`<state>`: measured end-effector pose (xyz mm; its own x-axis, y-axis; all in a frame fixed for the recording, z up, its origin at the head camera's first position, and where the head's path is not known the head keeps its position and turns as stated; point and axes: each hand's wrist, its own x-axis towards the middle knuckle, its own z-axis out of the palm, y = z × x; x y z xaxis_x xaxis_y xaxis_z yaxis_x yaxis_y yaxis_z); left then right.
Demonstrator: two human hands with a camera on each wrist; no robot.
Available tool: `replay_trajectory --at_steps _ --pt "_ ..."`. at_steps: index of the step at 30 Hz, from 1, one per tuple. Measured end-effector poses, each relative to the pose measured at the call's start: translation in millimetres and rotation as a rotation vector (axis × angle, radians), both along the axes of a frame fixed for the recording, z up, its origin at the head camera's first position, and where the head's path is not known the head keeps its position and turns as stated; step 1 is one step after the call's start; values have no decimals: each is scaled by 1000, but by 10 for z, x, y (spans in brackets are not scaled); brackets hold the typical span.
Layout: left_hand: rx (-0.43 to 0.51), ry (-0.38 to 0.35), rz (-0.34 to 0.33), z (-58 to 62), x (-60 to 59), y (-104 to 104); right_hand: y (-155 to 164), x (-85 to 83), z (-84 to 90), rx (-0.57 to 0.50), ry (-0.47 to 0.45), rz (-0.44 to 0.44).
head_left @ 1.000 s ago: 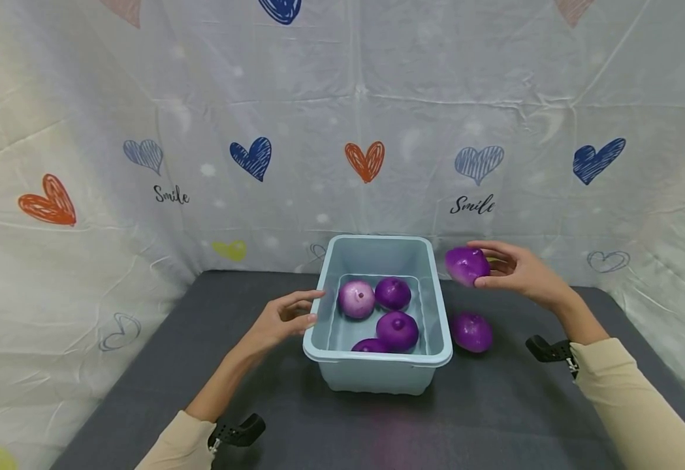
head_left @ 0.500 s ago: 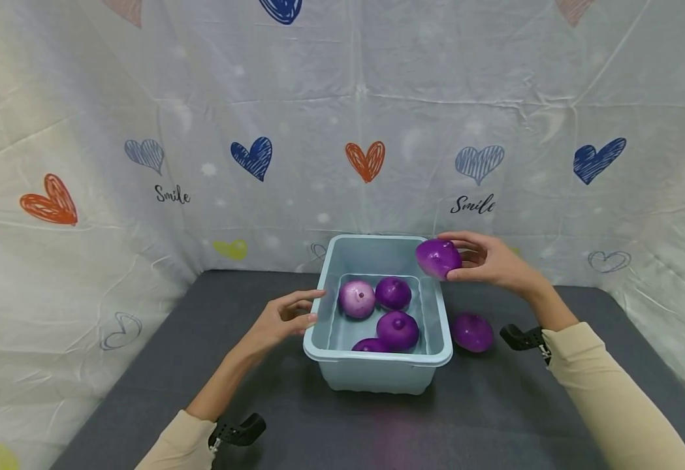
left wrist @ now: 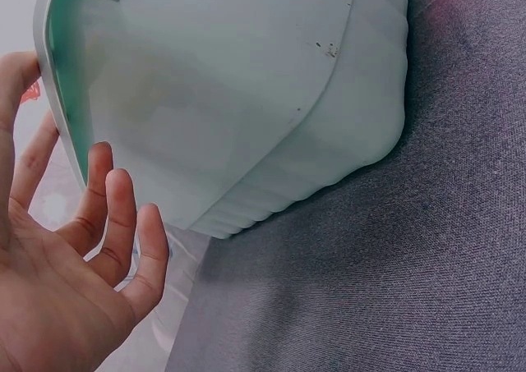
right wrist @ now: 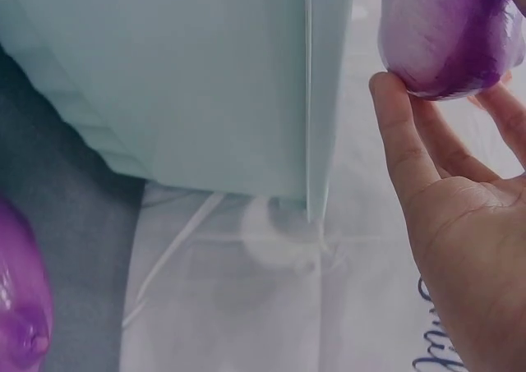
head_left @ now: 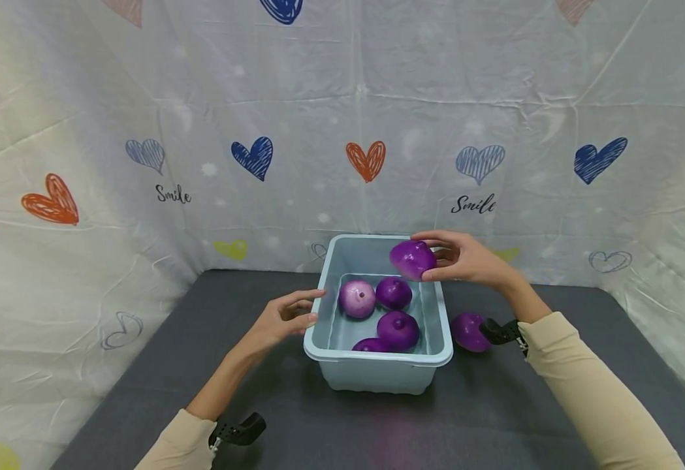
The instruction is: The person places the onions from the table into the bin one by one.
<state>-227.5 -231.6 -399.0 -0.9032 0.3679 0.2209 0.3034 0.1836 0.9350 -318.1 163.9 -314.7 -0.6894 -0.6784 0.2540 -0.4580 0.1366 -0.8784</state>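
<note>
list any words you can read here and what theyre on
"Smile" on the backdrop, left, under the pale blue heart.
"Smile" on the backdrop, right, beneath the striped blue heart.
Right wrist view: dark script at the bottom edge, cut off, unreadable.
The tub and onions carry no text.

"Smile" twice on backdrop cloth (head_left: 342,98)

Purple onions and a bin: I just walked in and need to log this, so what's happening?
A person's right hand holds a purple onion over the far right corner of a light blue bin with four onions inside. The left hand rests open against the bin's left wall. Another onion lies on the grey table beside the bin.
</note>
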Motion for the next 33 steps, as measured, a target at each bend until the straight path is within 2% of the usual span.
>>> replay_trajectory --at_steps 14,24,33 --pt "-19 -8 8 -27 1 -4 13 -18 -70 -48 -44 60" --pt "-14 -14 9 -24 -1 -3 208 10 -151 -59 -20 9" --pt "-5 -14 6 -21 -8 0 479 55 -298 -53 -5 -75"
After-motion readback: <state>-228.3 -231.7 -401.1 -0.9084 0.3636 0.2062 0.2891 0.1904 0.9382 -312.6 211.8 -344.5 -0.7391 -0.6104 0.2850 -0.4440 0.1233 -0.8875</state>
